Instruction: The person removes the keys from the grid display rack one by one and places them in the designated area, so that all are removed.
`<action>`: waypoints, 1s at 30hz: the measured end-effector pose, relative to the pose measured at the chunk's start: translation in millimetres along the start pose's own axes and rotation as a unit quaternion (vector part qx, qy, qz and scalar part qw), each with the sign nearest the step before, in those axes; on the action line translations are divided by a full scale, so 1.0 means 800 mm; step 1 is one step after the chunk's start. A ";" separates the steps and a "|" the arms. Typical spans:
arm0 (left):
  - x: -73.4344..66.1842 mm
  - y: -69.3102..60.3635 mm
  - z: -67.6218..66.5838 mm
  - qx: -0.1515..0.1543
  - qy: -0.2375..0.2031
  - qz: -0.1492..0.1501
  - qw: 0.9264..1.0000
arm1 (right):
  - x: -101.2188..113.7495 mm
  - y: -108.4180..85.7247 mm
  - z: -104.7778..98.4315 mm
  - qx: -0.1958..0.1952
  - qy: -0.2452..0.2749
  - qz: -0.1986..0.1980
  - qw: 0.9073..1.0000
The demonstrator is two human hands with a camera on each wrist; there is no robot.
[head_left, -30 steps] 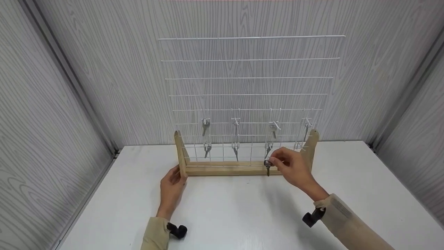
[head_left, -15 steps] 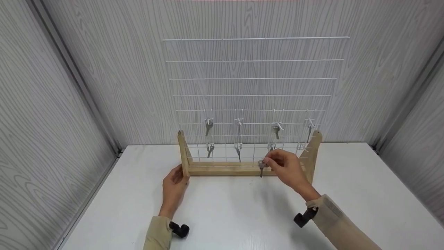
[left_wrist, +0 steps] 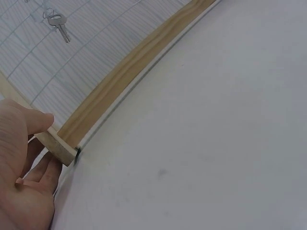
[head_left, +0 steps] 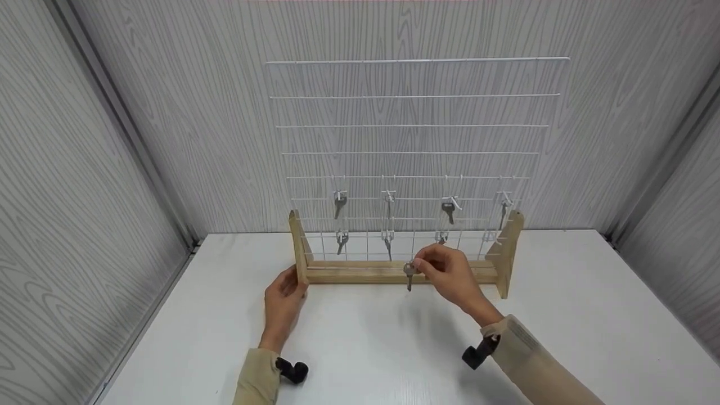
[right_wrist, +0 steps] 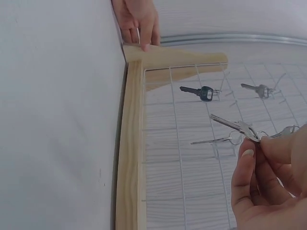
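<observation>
My right hand (head_left: 450, 277) pinches a silver key (head_left: 409, 270) by its ring end between thumb and fingers. The key hangs blade down in front of the wooden base bar (head_left: 360, 275). In the right wrist view this key (right_wrist: 247, 130) is apart from the wire grid behind it. At the rack's left end, my left hand (head_left: 281, 301) grips the wooden side foot (left_wrist: 60, 149), fingers beneath and a digit on top. Several keys hang from white hooks in two rows, among them an upper left key (head_left: 340, 205) and a dark-headed key (right_wrist: 204, 93).
The white wire grid (head_left: 410, 152) rises from the wooden stand near the back wall (head_left: 169, 112). Its right wooden side (head_left: 509, 253) stands on the white table (head_left: 349, 349). Grained panels close in both sides. A black camera mount sits on each wrist.
My right hand has moved left along the base bar with the key, which has turned its flat head more towards the head view. The left hand keeps its grip on the wooden side.
</observation>
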State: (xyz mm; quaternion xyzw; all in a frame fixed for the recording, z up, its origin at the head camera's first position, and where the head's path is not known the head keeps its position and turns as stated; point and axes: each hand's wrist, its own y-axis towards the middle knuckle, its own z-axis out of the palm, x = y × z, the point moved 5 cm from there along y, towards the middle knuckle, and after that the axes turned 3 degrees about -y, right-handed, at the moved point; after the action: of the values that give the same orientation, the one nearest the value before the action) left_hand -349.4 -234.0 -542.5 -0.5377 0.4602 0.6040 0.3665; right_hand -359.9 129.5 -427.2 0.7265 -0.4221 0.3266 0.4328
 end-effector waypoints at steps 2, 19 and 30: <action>0.000 -0.001 0.000 0.001 -0.004 -0.001 1.000 | 0.000 0.001 0.006 0.008 0.000 -0.001 1.000; 0.000 0.000 0.001 0.005 -0.021 0.012 1.000 | 0.006 0.014 0.063 0.045 0.013 -0.013 0.999; 0.000 0.001 0.000 -0.005 0.006 0.014 1.000 | -0.001 0.015 0.105 0.074 0.009 -0.016 0.997</action>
State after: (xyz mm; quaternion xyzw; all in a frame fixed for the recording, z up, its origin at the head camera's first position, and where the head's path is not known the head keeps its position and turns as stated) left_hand -350.2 -234.1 -542.0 -0.5363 0.4672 0.6081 0.3525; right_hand -362.1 50.7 -458.2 0.7602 -0.3817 0.3563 0.3866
